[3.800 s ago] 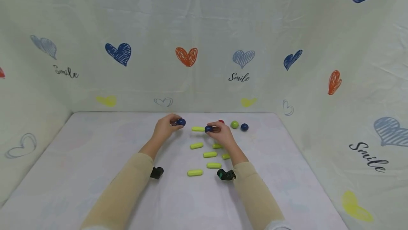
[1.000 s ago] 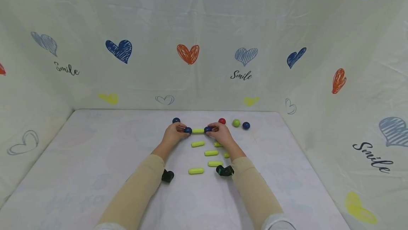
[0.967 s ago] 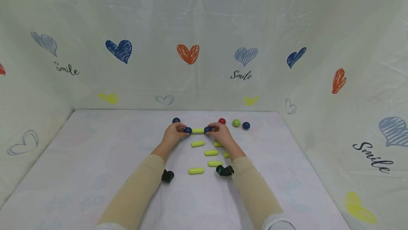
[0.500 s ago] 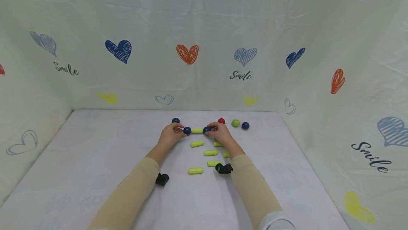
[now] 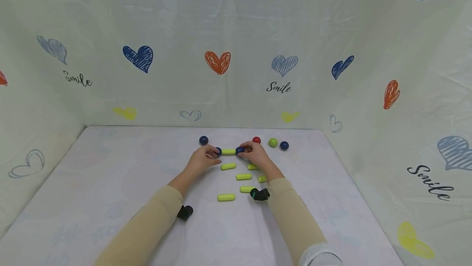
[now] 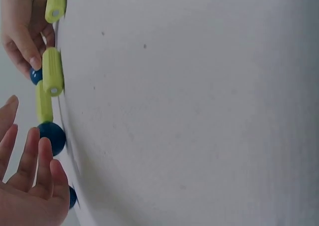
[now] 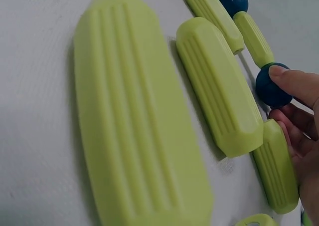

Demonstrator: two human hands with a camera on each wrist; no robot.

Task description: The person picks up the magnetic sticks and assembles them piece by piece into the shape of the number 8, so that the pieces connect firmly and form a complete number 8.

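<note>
Lime-green, a short rod [image 5: 228,151] spans the gap between both hands' fingertips, meeting a left-end blue ball [image 6: 52,137] and a right-end blue ball [image 7: 273,85]. Thumb and fingers of the right hand [image 5: 256,154] pinch the right-end blue ball. Loosely spread, the fingers of the left hand [image 5: 203,159] grip nothing; they are right at the left-end blue ball, though whether they touch it I cannot tell. Just beyond the left fingers, apart from the rod, sits a separate blue ball [image 5: 203,140]. Beyond the right hand lies a red ball [image 5: 256,139], partly hidden by it, and farther to the right of those fingers a green ball [image 5: 273,142] and an outer blue ball [image 5: 284,145]. Closer to the person than the fingertips, six loose ridged rods [image 5: 243,177] lie scattered on the pale tabletop [image 5: 110,176], some partly covered by the right hand, its wrist or the black wrist camera [image 5: 259,194].
</note>
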